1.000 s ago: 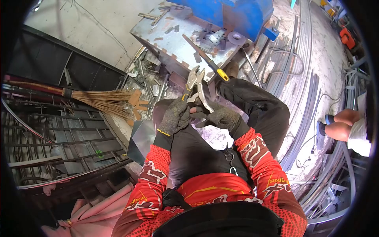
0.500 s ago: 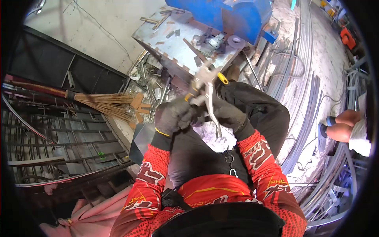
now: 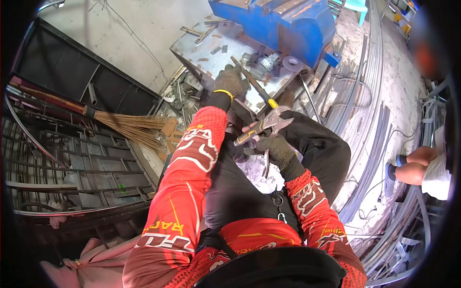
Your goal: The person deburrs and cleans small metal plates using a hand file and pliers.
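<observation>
My left hand (image 3: 231, 82), in a dark glove with a yellow cuff edge, reaches over the near edge of the metal-topped table (image 3: 211, 48). Its fingers are partly hidden, so any grip is unclear. My right hand (image 3: 274, 150), also gloved, is closed on a metal hand tool (image 3: 274, 121) with wide jaws, a black-and-yellow grip and a curved lower handle, above my lap. Just beyond the jaws, a long tool (image 3: 259, 90) with a yellow-and-black handle slants across the table edge. Small metal pieces (image 3: 263, 62) lie on the tabletop.
A blue machine (image 3: 288, 33) and a round disc (image 3: 292, 63) are on the table. A straw broom (image 3: 129, 126) and metal frames are at left. Long metal bars (image 3: 353, 113) lie at right, near another person's legs (image 3: 412, 168). Pink cloth (image 3: 96, 264) hangs lower left.
My left hand has moved away from the wide-jawed tool, forward to the table edge. My right hand keeps the tool, now turned with its jaws toward the right. The view has shifted slightly.
</observation>
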### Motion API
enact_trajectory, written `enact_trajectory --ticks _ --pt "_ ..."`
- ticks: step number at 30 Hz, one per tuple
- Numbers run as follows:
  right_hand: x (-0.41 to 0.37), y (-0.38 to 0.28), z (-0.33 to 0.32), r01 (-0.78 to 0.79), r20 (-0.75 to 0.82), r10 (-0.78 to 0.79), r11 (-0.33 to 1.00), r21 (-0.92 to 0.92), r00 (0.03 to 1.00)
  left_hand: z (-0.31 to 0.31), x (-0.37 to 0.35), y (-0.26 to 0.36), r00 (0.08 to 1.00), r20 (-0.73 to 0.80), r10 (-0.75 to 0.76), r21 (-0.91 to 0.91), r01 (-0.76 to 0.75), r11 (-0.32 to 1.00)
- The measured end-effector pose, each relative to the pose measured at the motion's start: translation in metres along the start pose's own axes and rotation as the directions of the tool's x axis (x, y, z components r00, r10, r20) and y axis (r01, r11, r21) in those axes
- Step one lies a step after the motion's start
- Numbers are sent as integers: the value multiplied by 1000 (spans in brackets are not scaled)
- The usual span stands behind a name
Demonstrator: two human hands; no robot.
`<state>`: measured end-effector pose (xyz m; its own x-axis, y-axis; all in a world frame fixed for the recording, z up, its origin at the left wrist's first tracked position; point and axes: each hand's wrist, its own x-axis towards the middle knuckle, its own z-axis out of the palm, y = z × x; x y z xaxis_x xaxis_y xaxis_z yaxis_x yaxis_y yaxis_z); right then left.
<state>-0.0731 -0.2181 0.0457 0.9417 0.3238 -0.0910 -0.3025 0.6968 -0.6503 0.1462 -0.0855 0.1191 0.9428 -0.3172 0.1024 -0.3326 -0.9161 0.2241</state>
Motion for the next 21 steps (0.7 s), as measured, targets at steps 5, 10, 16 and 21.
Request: enact_trajectory --ticks 5,10,16,21 --pt "0 5 -7 -175 -43 180 980 89 983 10 -13 -5 998 65 -10 -57 14 998" --pt "3 15 -3 -155 -172 140 985 -77 975 9 -17 -16 996 -82 25 -351 -53 935" --pt "4 26 -12 -231 -203 187 947 -224 961 18 -61 -15 964 -198 175 -469 -250 847" --pt "4 25 -17 -253 -180 186 818 -516 966 5 -78 -12 904 -355 237 -421 -382 823"
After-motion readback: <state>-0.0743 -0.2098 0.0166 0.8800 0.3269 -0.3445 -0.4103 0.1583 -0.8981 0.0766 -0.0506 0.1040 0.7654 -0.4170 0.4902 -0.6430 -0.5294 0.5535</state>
